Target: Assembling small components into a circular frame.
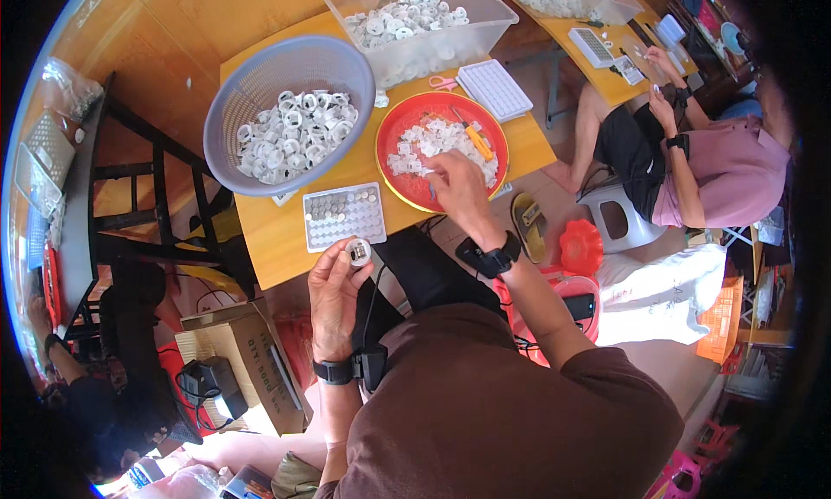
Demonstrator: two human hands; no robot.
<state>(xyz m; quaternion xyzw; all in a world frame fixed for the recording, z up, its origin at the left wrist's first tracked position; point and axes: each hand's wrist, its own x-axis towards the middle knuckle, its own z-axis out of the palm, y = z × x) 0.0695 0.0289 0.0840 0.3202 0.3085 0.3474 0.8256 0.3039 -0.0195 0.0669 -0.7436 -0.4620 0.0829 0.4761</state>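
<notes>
My left hand (332, 293) pinches the round white part (358, 253) by the near edge of the tabletop (279, 258), left of the red tray (409, 122); my right hand (463, 190) is over its small white pieces (444, 137), gripping one or not, I cannot tell.

Black print on cardboard box (251, 404); handwriting on sack (662, 313)

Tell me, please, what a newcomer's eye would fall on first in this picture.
The bright red tray on the table probably comes first, holding white pieces and a yellow-handled tool, the right hand over it. Left of the tray, a grey-blue basket holds white ring-shaped parts. By the table's near edge, the left hand holds a round white part.
</notes>
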